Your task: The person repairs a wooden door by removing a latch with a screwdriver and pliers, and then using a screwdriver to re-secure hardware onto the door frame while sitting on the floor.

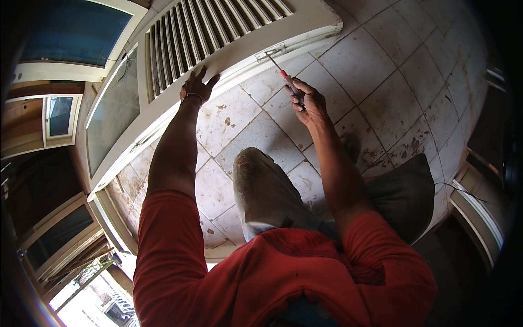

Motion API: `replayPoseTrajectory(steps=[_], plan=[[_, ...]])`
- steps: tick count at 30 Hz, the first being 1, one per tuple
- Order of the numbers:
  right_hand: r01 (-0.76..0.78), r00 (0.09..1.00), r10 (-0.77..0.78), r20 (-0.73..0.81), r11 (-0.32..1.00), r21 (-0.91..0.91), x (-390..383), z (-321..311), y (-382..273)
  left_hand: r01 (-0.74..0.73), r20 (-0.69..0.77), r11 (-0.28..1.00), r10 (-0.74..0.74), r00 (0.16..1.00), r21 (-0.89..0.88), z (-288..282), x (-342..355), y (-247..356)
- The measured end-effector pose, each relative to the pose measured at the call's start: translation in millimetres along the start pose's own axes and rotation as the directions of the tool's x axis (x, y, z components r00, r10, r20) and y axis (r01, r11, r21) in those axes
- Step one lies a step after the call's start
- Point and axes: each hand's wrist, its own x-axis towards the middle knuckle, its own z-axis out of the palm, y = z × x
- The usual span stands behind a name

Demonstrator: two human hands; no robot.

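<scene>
Nearer than the spread left hand [197, 91], the right grip [309, 104] clasps a red-collared screwdriver [283, 74] aimed at the white louvred door's [310, 23] metal plate [278, 50].

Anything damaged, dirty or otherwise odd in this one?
Mainly the tiled floor: brown patches mar the otherwise pale surface, especially to the right of the right hand, and one tile looks greyer than its neighbours. Whether the patches are dirt or damage, I can't tell.

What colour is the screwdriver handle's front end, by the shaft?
The handle's front end is red; head view.
</scene>
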Motion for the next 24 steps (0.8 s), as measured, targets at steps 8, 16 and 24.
replayPoseTrajectory(steps=[8, 16, 24], plan=[[0.187, 0.95, -0.25, -0.188, 0.936, -0.298, -13.2, 27.3, 16.1, -0.005, -0.02, 0.999, 0.006, 1.0, 0.039, -3.2, -5.6, 2.2], [0.131, 0.97, -0.173, -0.174, 0.965, -0.227, -13.2, 28.8, 21.1, -0.009, -0.028, 0.998, 0.011, 1.0, 0.056, 2.0, -1.5, -4.4], [0.045, 0.999, -0.045, -0.018, 0.999, -0.01, -4.8, 25.6, 32.3, 0.018, -0.029, 0.998, -0.016, 0.999, 0.067, 2.4, -6.3, -2.9]])
